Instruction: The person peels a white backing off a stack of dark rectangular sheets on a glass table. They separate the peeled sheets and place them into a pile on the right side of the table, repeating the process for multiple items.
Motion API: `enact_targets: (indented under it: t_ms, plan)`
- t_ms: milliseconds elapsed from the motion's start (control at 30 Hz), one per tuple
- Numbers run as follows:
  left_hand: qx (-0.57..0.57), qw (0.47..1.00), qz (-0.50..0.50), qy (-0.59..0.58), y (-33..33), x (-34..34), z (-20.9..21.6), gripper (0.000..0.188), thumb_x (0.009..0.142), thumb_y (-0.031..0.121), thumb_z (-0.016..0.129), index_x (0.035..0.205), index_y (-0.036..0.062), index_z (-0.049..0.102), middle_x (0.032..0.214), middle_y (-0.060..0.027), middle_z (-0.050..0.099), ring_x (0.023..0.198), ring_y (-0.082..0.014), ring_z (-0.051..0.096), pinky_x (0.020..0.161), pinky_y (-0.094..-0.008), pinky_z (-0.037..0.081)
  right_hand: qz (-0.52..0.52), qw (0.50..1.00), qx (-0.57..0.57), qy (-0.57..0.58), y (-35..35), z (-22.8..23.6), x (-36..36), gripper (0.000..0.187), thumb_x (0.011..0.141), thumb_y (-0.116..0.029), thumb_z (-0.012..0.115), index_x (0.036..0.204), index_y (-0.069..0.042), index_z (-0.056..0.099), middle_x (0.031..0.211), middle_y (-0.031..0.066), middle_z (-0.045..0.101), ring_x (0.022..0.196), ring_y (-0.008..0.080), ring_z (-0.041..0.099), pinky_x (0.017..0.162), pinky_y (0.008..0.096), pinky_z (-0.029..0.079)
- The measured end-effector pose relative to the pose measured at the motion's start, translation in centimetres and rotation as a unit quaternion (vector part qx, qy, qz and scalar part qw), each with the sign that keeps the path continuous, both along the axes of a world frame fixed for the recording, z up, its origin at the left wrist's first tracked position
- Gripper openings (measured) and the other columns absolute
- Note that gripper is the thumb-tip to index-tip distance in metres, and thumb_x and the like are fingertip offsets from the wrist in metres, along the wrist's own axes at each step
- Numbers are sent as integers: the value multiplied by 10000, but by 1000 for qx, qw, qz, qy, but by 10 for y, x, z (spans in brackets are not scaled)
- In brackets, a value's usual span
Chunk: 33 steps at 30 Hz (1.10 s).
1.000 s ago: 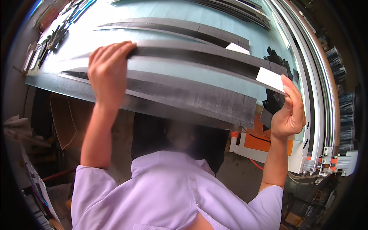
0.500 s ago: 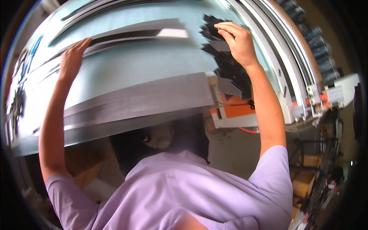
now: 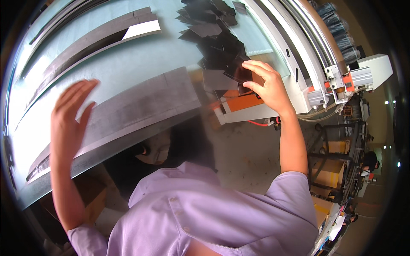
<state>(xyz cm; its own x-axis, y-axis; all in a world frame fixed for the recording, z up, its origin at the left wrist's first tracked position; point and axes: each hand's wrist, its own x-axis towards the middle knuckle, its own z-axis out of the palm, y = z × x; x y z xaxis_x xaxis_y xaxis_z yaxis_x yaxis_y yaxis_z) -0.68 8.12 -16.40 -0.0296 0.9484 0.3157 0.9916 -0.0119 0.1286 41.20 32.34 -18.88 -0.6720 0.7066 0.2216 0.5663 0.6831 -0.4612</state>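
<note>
In the head view, the left hand (image 3: 68,115) is somewhat blurred, its fingers extended and its thumb well parted from them, with nothing visible in its grip. It is over the left part of the near grey strip (image 3: 149,98), which runs on to the right from beneath it along the near edge of the pale blue tabletop (image 3: 128,64); whether the palm touches the strip I cannot tell. Beyond that hand, farther up the tabletop, lies the far grey strip (image 3: 115,30), well apart from the fingers, with a white piece (image 3: 143,30) on its right end.

The right hand (image 3: 271,87) is curved, thumb and fingers set apart with a gap between their tips. Just beside those tips, to their left and beyond them, is a heap of thin dark pieces (image 3: 213,36), overlapping at many angles; whether the fingertips touch the nearest piece cannot be told. The near strip's right end is to the left of this hand, well apart from it. Below the right hand and to its left is an orange panel (image 3: 243,102) in a white frame (image 3: 252,112), with a red tube (image 3: 258,123) underneath.
</note>
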Motion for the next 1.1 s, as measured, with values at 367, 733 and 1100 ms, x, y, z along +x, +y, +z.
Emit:
enact_targets:
  t_ms: [367, 733, 1100]
  plan:
    - [66, 968, -182, -162, 21, 129, -22, 397, 791, 62, 786, 1179, 10, 720, 1274, -135, 703, 1214, -376, 643, 1012, -488, 529, 121, 991, 55, -3, -42, -1, -28, 621, 746, -99, 872, 1333, -53, 675, 1349, 89, 674, 1198, 326, 601, 1040, 435, 496]
    - [77, 983, -153, -67, 80, 195, -49, 422, 800, 137, 787, 1184, -11, 694, 1310, -133, 676, 1270, -309, 594, 1161, -478, 433, 105, 990, -18, 97, -42, -9, -6, 554, 725, -30, 860, 1261, -78, 724, 1259, 81, 634, 1151, 304, 613, 967, 398, 533]
    - [139, 971, -171, -93, 103, 195, -46, 153, 779, 29, 755, 840, 52, 617, 869, -73, 725, 782, -268, 703, 820, -389, 578, 79, 991, 43, 102, 1, -25, 22, 217, 883, -13, 777, 1099, 2, 768, 1195, 107, 734, 1143, 279, 689, 930, 377, 571]
